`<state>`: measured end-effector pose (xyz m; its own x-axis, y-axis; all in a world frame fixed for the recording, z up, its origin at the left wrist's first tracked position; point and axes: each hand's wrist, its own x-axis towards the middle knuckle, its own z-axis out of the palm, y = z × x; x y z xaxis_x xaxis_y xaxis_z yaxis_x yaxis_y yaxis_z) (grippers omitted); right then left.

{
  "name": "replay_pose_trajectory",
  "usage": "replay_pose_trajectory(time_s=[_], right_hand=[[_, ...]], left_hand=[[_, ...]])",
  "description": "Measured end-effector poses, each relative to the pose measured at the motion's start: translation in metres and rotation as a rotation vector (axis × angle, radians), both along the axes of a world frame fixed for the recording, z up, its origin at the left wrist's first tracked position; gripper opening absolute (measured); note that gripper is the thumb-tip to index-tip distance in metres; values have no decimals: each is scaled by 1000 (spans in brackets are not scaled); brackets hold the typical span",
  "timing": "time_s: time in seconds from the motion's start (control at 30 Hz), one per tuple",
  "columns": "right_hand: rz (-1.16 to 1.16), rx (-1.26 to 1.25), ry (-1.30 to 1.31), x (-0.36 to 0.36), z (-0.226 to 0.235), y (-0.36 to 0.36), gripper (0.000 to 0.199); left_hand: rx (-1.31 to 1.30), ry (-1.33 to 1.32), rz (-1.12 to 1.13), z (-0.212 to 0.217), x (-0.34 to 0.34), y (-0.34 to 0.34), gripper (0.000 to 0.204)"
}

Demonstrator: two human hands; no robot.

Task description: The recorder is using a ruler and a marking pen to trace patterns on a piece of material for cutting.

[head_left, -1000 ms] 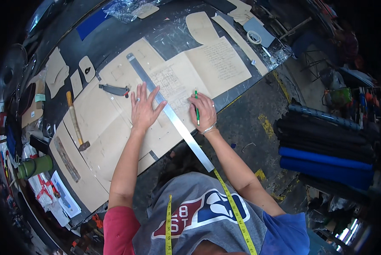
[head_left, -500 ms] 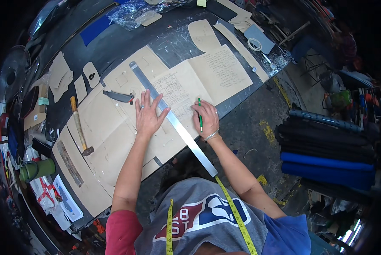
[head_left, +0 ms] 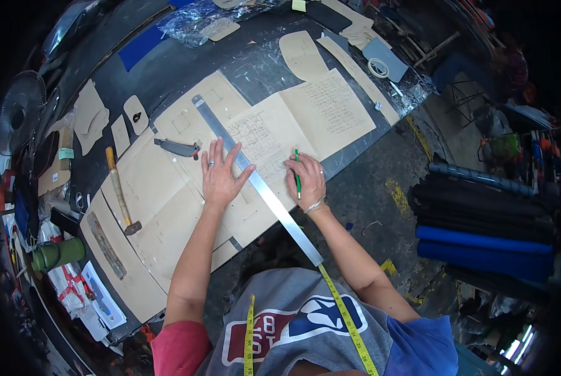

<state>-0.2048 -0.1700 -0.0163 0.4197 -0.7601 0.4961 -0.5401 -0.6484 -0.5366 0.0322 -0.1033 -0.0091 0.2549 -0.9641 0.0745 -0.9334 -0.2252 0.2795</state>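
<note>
R hand [head_left: 307, 182], grip clamped on green pencil [head_left: 298, 183], sits rt. of metal ruler [head_left: 271, 199], long axis upper L to lower R; L hand [head_left: 221, 178], nearer, fingers apart, touches it.

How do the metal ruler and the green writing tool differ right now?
The metal ruler is silver; the writing tool is green. The ruler is far longer and wider than the writing tool. The ruler lies overhanging the table; the writing tool is in the right grip. Both are longer than wide.
</note>
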Motion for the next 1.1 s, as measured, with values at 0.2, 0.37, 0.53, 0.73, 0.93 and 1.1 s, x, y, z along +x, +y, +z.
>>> replay_pose_trajectory(time_s=[0.2,0.37,0.53,0.73,0.93,1.1], right_hand=[[-13,126,-45,7,9,-22,24],[-77,21,-156,22,-1,-108,31],[-188,-71,-100,34,-23,-210,45],[-363,68,95,49,-28,-271,55],[-473,206,287,57,-14,-286,59],[-440,214,295,55,-16,-288,52]], left_hand=[[11,5,-1,3,1,-2,75],[16,-2,4,5,1,0,75],[6,-1,-2,3,0,0,74],[54,8,3,2,0,-1,75],[6,-1,3,1,1,-3,74],[21,1,12,2,2,-2,74]])
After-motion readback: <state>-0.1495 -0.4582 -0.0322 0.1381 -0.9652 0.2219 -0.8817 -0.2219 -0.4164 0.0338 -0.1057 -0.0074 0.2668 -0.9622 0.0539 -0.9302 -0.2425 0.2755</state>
